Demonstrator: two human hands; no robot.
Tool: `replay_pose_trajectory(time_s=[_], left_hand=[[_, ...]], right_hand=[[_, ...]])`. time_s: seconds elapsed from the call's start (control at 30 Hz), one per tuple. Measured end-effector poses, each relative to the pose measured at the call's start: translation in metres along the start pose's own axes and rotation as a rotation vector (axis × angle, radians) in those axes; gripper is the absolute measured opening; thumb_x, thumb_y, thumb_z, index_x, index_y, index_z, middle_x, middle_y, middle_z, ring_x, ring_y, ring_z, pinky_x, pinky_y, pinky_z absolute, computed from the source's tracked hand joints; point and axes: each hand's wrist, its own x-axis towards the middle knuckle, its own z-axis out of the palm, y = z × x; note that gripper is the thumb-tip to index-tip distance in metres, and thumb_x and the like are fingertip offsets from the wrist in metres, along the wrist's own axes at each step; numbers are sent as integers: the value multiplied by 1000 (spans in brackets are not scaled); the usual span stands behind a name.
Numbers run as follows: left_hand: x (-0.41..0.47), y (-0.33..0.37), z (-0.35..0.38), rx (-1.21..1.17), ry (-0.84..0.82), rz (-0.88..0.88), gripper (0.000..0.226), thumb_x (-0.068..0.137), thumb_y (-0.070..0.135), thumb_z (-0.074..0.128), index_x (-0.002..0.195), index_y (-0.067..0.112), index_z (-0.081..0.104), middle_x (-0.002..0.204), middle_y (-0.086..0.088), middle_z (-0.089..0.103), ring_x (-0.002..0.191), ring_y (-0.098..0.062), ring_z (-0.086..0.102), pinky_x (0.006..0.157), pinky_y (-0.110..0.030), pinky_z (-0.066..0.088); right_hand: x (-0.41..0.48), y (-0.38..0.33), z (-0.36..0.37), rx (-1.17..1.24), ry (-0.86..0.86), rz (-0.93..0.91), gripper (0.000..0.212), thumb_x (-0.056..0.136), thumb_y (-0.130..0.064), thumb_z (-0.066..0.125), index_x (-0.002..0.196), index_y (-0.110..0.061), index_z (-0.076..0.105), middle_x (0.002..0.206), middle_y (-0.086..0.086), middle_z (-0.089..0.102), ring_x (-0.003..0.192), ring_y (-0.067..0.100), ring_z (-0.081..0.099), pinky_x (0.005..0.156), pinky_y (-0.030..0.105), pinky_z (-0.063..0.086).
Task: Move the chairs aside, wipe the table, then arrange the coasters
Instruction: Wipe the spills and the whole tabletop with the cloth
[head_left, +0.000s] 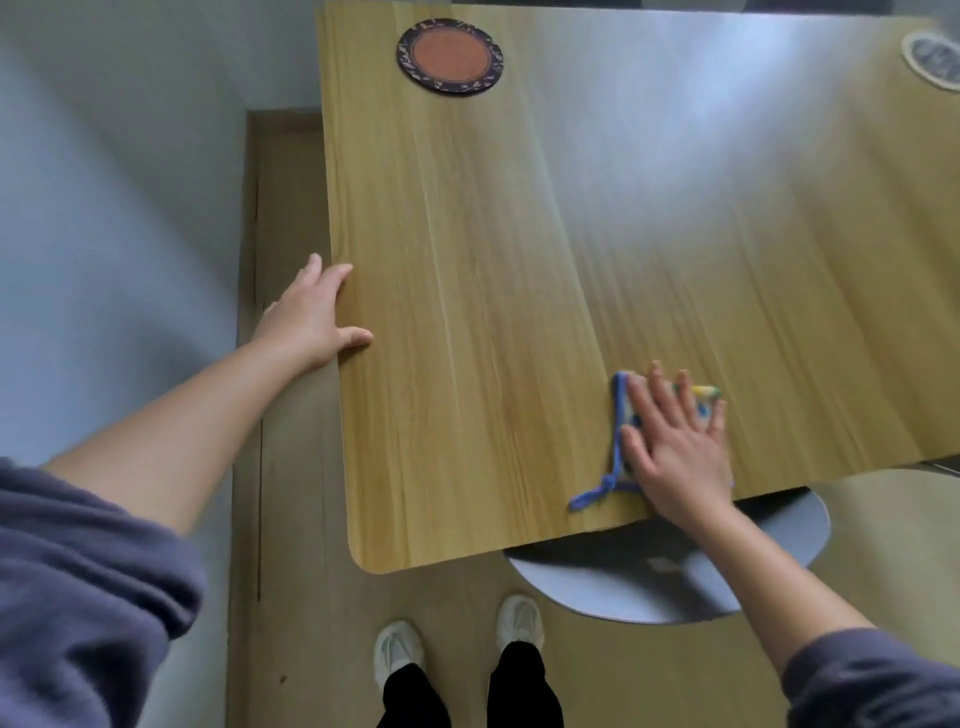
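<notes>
Cloth (619, 423) lies pressed under the spread right hand (675, 449) by the near edge of the table (519, 234), while the left hand (311, 317) rests open on its side edge, nearer the brown coaster (450, 56) far ahead; a second coaster (932, 60), blurred, seems far right.

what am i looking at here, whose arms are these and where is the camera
There is no machine here: a person wears one camera on the head, looking down, so the arms are their own. The left hand rests open on the edge of the wooden table. The right hand presses a blue-edged cloth flat on the tabletop, fingers straight. At the far side lie a dark coaster with an orange centre and a pale-rimmed coaster cut off at the right. A grey chair sits partly beneath the near edge.
</notes>
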Motion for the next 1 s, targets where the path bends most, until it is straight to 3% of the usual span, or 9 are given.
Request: replay_pose_trajectory(time_s=[0.1, 0.17, 0.23, 0.33, 0.47, 0.57, 0.8, 0.9, 1.0], left_hand=[[-24, 0, 13, -76, 57, -19, 75, 87, 35, 65, 149, 26, 24, 161, -1, 8, 144, -27, 22, 113, -50, 27], [-41, 1, 23, -132, 62, -37, 68, 92, 33, 59, 149, 26, 23, 160, -1, 9, 144, -26, 21, 113, -48, 26], [-56, -1, 32, -175, 71, -65, 64, 94, 32, 55, 150, 26, 23, 160, -1, 10, 145, -25, 20, 113, -47, 25], [-73, -9, 39, -223, 93, -108, 59, 96, 31, 52, 149, 27, 26, 160, -1, 14, 145, -23, 20, 115, -44, 23], [-89, -25, 42, -293, 129, -182, 46, 98, 26, 47, 143, 22, 39, 158, -5, 22, 145, -21, 21, 115, -36, 19], [-105, -36, 45, -327, 174, -253, 41, 98, 22, 47, 139, 19, 45, 155, -7, 28, 144, -20, 24, 115, -34, 18], [-116, -34, 49, -351, 213, -311, 38, 98, 19, 45, 136, 17, 48, 154, -6, 31, 142, -21, 26, 115, -36, 20], [-105, -20, 44, -351, 223, -259, 38, 98, 18, 46, 136, 16, 48, 153, -6, 33, 142, -19, 26, 114, -33, 20], [-82, -3, 33, -334, 221, -179, 40, 97, 19, 47, 137, 18, 46, 154, -4, 31, 142, -18, 26, 114, -35, 22]], right_hand=[[13, -2, -4, 57, 7, 270, 65, 93, -51, 10, 156, -35, 5, 165, -4, -3, 152, 23, -6, 118, 58, -3], [19, -28, -6, 73, 14, 313, 59, 100, -45, 15, 157, -32, 6, 166, -1, -3, 151, 27, -6, 116, 62, -1], [20, -61, -6, 80, 25, 209, 60, 101, -45, 16, 157, -31, 5, 166, 1, -2, 151, 29, -7, 115, 63, -3], [7, -125, -3, 99, 32, -101, 65, 94, -51, 10, 157, -33, 6, 165, 1, -2, 151, 30, -9, 115, 62, -8], [-28, -198, 8, 130, -18, -379, 62, 98, -51, 21, 156, -34, 7, 165, 1, 1, 151, 31, -11, 114, 64, -11], [-48, -221, 14, 138, -36, -409, 63, 96, -49, 28, 156, -32, 17, 165, 3, 11, 151, 32, -3, 114, 66, -5], [-57, -228, 11, 128, -86, -434, 64, 96, -51, 25, 156, -31, 16, 165, 4, 8, 151, 33, -7, 114, 64, -13], [-48, -214, -4, 190, -145, -508, 61, 99, -52, 20, 156, -37, 4, 165, -2, -7, 149, 27, -19, 113, 60, -19], [-4, -188, -28, 200, -154, -468, 60, 101, -54, 16, 154, -39, -7, 161, -6, -19, 147, 23, -26, 115, 59, -17]])
